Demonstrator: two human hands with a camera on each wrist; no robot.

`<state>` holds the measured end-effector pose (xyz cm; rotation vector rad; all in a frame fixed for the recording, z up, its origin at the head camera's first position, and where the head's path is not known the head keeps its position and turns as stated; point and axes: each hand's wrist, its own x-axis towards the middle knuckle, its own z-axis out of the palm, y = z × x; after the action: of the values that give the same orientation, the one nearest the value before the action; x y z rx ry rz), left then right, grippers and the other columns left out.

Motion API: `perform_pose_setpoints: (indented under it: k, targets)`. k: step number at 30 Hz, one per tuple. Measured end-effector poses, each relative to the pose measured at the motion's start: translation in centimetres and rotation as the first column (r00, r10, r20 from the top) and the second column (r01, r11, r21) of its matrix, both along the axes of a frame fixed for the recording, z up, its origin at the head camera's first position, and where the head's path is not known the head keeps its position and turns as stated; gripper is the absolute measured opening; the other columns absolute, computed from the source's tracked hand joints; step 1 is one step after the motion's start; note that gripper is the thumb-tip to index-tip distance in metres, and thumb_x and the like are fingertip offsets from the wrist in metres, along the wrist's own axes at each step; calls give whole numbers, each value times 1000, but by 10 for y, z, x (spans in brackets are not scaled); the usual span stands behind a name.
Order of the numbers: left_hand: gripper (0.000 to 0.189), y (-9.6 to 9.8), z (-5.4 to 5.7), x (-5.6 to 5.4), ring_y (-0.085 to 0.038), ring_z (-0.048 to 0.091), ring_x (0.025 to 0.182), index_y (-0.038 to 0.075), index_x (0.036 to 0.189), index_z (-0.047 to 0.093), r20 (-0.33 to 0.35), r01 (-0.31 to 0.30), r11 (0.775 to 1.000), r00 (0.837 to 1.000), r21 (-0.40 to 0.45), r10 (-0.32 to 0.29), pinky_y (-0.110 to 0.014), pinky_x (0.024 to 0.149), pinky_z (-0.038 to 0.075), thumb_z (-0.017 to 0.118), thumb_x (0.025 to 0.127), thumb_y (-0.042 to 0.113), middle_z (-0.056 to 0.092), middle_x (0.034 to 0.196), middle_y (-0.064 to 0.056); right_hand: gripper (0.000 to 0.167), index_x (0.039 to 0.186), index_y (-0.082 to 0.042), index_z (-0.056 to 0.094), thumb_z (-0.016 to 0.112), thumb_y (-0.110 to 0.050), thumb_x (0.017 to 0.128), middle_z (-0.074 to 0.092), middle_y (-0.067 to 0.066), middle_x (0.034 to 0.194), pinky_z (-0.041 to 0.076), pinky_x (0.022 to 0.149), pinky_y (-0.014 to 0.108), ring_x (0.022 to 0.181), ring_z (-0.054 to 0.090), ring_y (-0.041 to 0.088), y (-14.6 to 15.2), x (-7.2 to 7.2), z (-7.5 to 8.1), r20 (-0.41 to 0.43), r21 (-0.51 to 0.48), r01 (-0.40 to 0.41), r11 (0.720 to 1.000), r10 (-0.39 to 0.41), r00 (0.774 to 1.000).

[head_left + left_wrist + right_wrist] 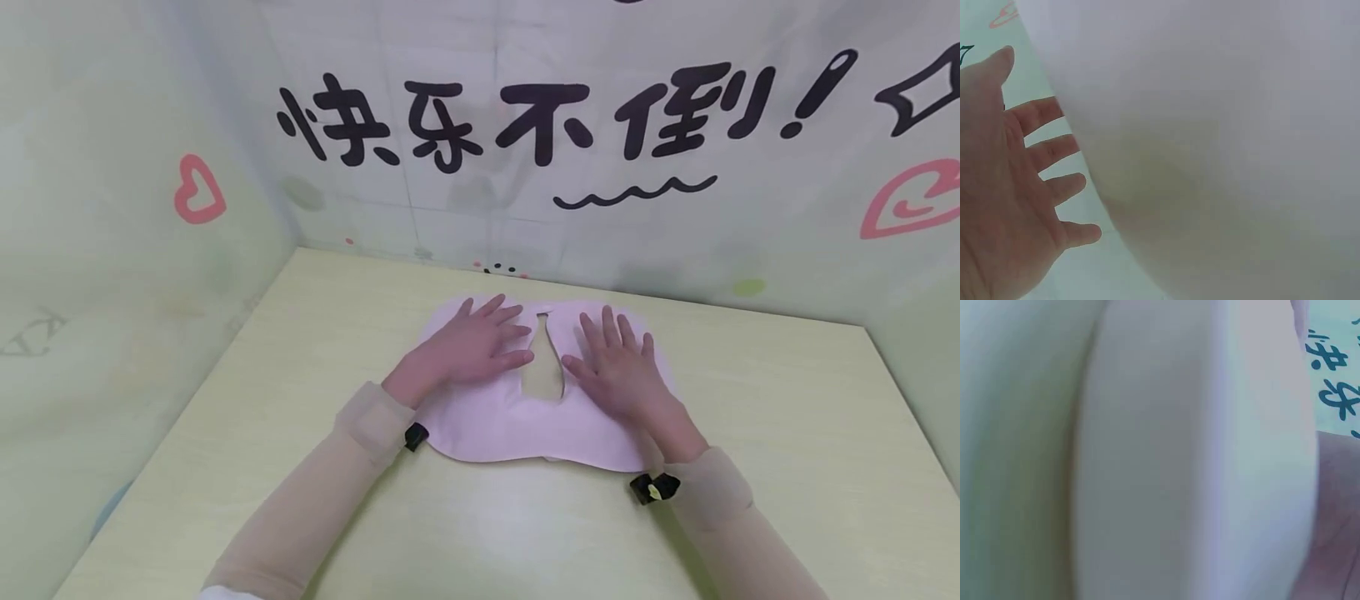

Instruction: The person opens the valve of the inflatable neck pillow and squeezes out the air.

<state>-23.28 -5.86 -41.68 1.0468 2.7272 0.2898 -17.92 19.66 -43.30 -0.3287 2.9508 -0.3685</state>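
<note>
A flat pale pink pad (517, 433) with wavy edges lies on the table (480, 533); a long opening, narrow at the far end and wider toward me, runs through its middle. On the pad's left half rests my left hand (468, 346), palm down with the fingers extended. My right hand (622, 371) lies on the right half, fingers straight and spread. Both thumbs are close to the opening. In the left wrist view, a pale blurred surface (1229, 81) fills most of the picture beside the hand. Another blurred pale surface (1147, 456) covers much of the right wrist view.
Behind the table hangs a white printed cloth (525, 217) with large dark characters. A pale cloth (97, 208) with a pink heart stands along the left side. Black wrist devices (652, 487) sit beneath the sleeves, near the pad's front edge.
</note>
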Motion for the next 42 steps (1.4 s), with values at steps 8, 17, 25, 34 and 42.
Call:
perform_pose_setpoints:
  k: [8,17,25,34,42]
  targets:
    - [62,-1,-15,-1,-29,18,155,20,154,50,-28,0,999,1000,-45,-1,-66,119,15,38,107,59,39,162,-4,76,164,-5,18,42,-51,108,2,30,167,5,112,77,152,5,52,-3,-3,-15,49,6,-11,1000,10,999]
    - [56,-1,-20,-10,-31,17,155,25,151,54,-38,16,997,999,-69,-19,-68,117,16,37,108,57,39,162,1,75,164,-5,20,42,-50,108,1,29,168,2,113,77,152,2,51,-2,-5,-19,83,-6,-17,1000,18,996]
    - [54,3,-21,-12,-32,18,154,29,148,58,-24,38,992,999,-122,-41,-70,116,14,37,108,57,40,162,4,76,164,-6,20,40,-52,108,3,28,168,1,113,76,153,1,51,-5,-6,-22,114,34,-4,999,0,994]
    - [52,2,-16,-11,-33,17,155,29,150,56,-31,41,987,998,-153,-46,-70,116,15,38,108,55,38,163,3,78,165,-7,17,39,-56,107,2,27,168,0,114,74,153,0,49,-9,-7,-20,124,54,-5,999,-2,992]
    - [54,1,-17,-6,-33,10,156,29,155,48,-10,40,988,999,-149,-41,-70,117,11,36,109,54,29,167,3,77,164,-6,20,41,-54,107,5,28,167,4,114,75,153,4,50,-10,-3,-16,103,61,2,998,-9,995]
